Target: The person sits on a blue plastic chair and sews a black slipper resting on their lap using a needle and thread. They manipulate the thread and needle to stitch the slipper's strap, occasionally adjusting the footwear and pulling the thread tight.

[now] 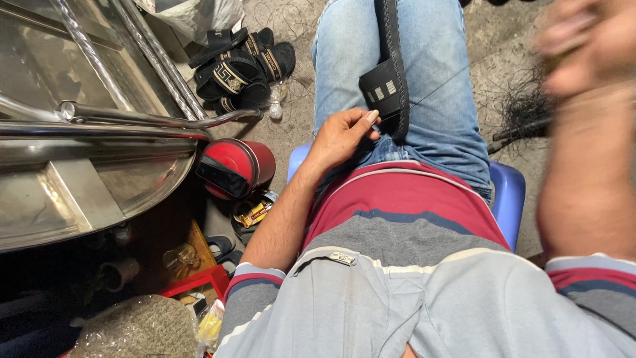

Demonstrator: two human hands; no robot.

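A black slide sandal (389, 73) lies lengthwise on my lap, over my blue jeans. My left hand (341, 136) rests at its near end, fingers pinched on the sandal's strap edge. A thin dark thread (440, 85) runs from the sandal up to the right. My right hand (583, 46) is raised at the top right and heavily blurred; its fingers look closed, though I cannot tell whether it holds anything.
I sit on a blue plastic stool (509, 199). A steel cart (86, 152) with tubular rails fills the left. Several black sandals (242, 66) lie on the concrete floor beyond it. A red flask (238, 166), a red tray (199, 282) and a tangle of black thread (523, 106) lie nearby.
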